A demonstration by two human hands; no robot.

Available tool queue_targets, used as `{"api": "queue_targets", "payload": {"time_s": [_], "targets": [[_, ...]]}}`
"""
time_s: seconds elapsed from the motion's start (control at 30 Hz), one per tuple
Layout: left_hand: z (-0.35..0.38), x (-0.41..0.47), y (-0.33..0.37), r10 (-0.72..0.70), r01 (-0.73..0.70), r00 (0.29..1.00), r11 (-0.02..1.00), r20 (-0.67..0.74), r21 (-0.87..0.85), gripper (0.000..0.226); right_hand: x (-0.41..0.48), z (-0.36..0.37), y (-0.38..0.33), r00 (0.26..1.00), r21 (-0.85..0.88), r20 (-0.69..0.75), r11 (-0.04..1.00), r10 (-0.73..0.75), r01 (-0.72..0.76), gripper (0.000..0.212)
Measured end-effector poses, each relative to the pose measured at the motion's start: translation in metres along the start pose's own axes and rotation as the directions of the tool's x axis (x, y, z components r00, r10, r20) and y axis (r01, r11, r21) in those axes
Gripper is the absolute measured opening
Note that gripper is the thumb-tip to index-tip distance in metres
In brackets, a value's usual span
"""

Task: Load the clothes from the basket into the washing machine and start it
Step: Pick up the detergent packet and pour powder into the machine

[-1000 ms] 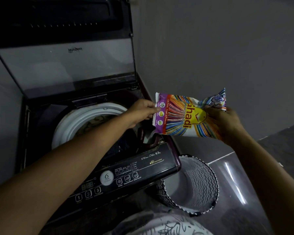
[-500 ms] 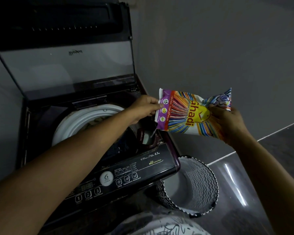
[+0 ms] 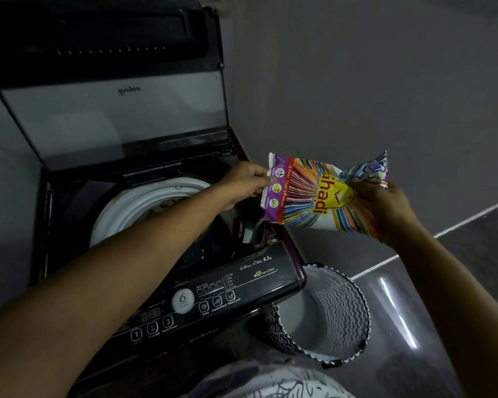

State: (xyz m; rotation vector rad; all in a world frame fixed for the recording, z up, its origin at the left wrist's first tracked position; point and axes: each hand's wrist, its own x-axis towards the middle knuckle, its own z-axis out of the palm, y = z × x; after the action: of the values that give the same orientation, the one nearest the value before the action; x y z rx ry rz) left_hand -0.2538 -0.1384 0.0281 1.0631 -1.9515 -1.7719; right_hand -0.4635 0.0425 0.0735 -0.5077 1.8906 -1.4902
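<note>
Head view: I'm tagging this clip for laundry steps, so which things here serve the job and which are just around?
In the job: washing machine, lid open; drum; detergent packet, gripped by left hand and right hand; control panel; basket.
Just around: wall; floor; the person's patterned garment.

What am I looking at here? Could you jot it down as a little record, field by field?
Machine: dark top-loading washing machine, glass lid raised
Held item: colourful plastic detergent packet, above the machine's right edge
Left hand: pinches the packet's purple end
Right hand: grips its other end
Basket: black-and-white zigzag laundry basket on the floor, right of the machine
</note>
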Motion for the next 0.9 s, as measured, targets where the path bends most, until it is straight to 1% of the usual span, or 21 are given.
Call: {"api": "queue_targets", "payload": {"time_s": [0.1,0.2,0.3,0.37,0.4,0.47,0.5,0.57,0.6,0.63,0.73,0.83,0.9], "targets": [[0.0,-0.001,0.002,0.007,-0.007,1.0,1.0,0.001,0.0,0.022,-0.001,-0.001,0.001,1.0,0.005,-0.001,1.0,0.003,-0.003,0.013],[0.0,-0.003,0.004,0.007,-0.007,1.0,1.0,0.003,-0.002,0.023,-0.003,-0.002,0.003,1.0,0.018,0.001,1.0,0.018,-0.018,0.01],[0.0,-0.004,0.01,0.017,-0.017,1.0,1.0,0.015,-0.007,0.02,-0.004,-0.005,0.008,0.999,0.08,-0.013,0.996,0.037,-0.036,0.009],[0.003,-0.005,0.018,0.026,-0.026,0.999,1.0,0.024,-0.004,0.019,-0.002,-0.009,0.015,0.996,0.121,-0.021,0.99,0.082,-0.079,0.016],[0.004,-0.005,0.023,0.031,-0.031,0.999,1.0,0.031,-0.001,0.019,0.0,-0.012,0.02,0.994,0.153,-0.013,0.982,0.111,-0.107,0.024],[0.007,-0.006,0.033,0.042,-0.043,0.998,0.999,0.043,0.017,0.018,0.003,-0.018,0.025,0.988,0.223,0.048,0.962,0.148,-0.155,0.04],[0.008,-0.007,0.04,0.046,-0.048,0.998,0.998,0.046,0.032,0.017,0.002,-0.021,0.026,0.983,0.251,0.094,0.952,0.155,-0.174,0.041],[0.011,-0.01,0.052,0.052,-0.054,0.998,0.997,0.04,0.046,0.016,0.001,-0.024,0.028,0.969,0.305,0.186,0.928,0.16,-0.212,0.032],[0.013,-0.011,0.059,0.057,-0.059,0.998,0.997,0.03,0.046,0.017,0.002,-0.024,0.028,0.961,0.334,0.228,0.914,0.158,-0.23,0.031],[0.014,-0.013,0.065,0.062,-0.063,0.998,0.997,0.016,0.047,0.019,0.002,-0.024,0.029,0.953,0.354,0.261,0.903,0.153,-0.242,0.035],[0.015,-0.018,0.086,0.079,-0.076,0.996,0.994,-0.034,0.08,0.026,0.008,-0.017,0.028,0.929,0.392,0.349,0.883,0.119,-0.26,0.05],[0.013,-0.029,0.109,0.098,-0.083,0.987,0.989,-0.126,0.119,0.028,0.018,-0.007,0.022,0.886,0.417,0.452,0.853,0.104,-0.313,0.053],[0.012,-0.037,0.125,0.104,-0.085,0.977,0.99,-0.185,0.109,0.029,0.024,0.001,0.017,0.849,0.429,0.523,0.838,0.075,-0.338,0.055]]}}
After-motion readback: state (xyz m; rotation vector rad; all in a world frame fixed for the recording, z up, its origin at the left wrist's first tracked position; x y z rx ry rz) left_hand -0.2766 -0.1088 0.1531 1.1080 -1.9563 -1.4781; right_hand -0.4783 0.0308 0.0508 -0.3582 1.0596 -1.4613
